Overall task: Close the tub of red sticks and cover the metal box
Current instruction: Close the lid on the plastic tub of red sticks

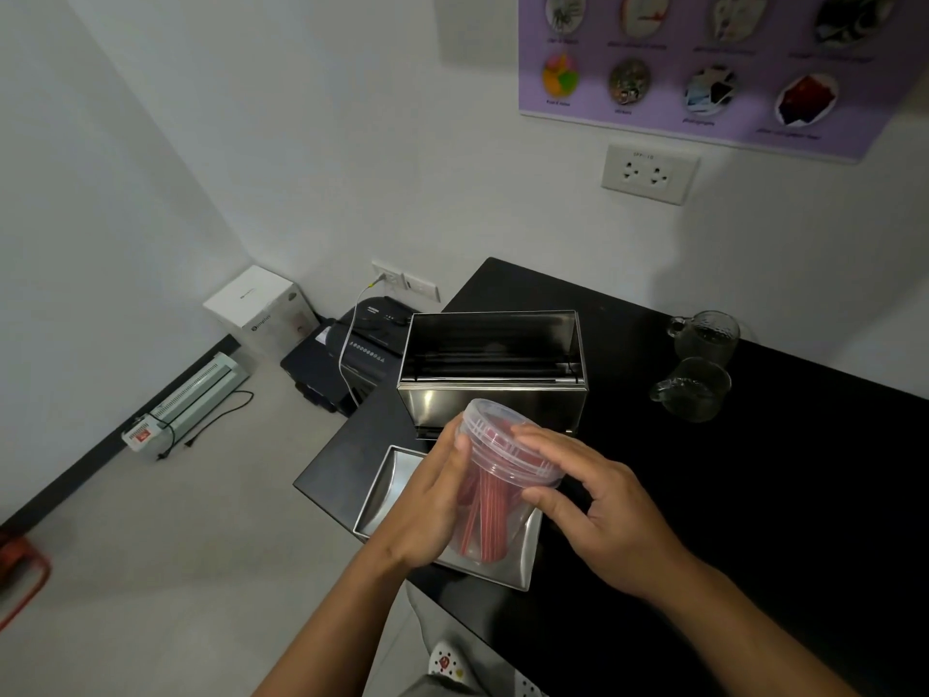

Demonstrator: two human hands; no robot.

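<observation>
A clear plastic tub holding several red sticks is tilted in the air above the table's near left corner. My left hand grips its side. My right hand rests its fingers on the clear lid that sits on the tub's mouth. Behind the tub stands the open metal box, its inside dark. The box's flat metal lid lies upside down on the table under the tub, partly hidden by my hands.
The black table runs to the right; two glass jugs stand at its far right. On the floor to the left are a shredder, a white carton and a laminator. A wall socket is above.
</observation>
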